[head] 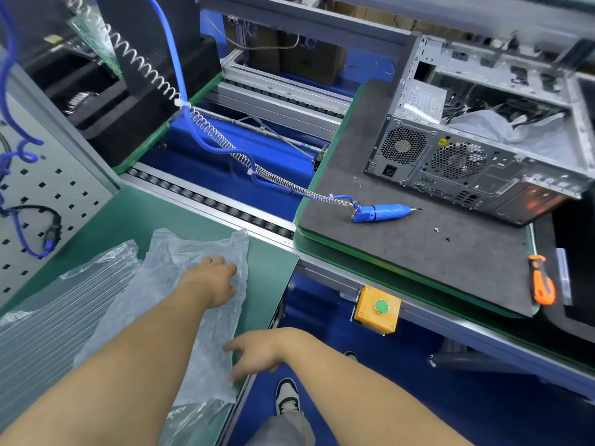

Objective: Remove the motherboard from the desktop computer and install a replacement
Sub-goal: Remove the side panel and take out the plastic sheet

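An open desktop computer case point(476, 162) lies on its side on a dark foam mat point(402, 252) at the right, with a crumpled plastic bag point(502, 130) inside it. A clear bubble-wrap bag point(199, 317) lies on the green bench point(273, 272) in front of me. My left hand point(212, 278) rests on the bag's upper part, fingers curled over its far edge. At the bag's lower right edge, by the bench side, is my right hand point(254, 352), its fingers spread and touching the plastic. I cannot tell what the bag holds.
A blue electric screwdriver point(380, 213) on a coiled cable lies on the mat beside loose screws point(437, 230). An orange-handled screwdriver point(542, 281) lies at the mat's right edge. A yellow button box point(378, 309) hangs below the conveyor rollers point(225, 209). A second plastic sheet point(64, 300) lies left.
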